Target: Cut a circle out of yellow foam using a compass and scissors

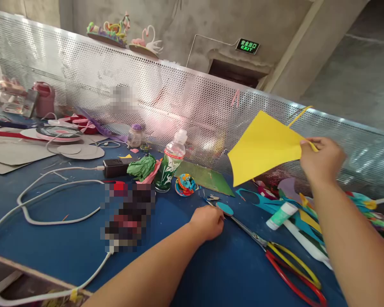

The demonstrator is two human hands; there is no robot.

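Observation:
My right hand (321, 162) is raised above the table's right side, its fingers pinched on the corner of a yellow foam sheet (262, 147) that hangs out to the left. My left hand (209, 222) rests low on the blue table (67, 243), fingers curled together beside a small teal oval cutout (225, 208). I cannot make out whether it holds anything. Red-and-yellow-handled scissors (284, 260) lie just right of that hand, blades pointing toward it.
A plastic bottle (170, 164) with green liquid, crumpled green paper (141, 167), a white cable (51, 204), a glue stick (281, 215) and coloured foam scraps (365, 209) lie about. A perforated metal screen (195, 111) stands behind the table. Ribbon rolls (59, 133) sit far left.

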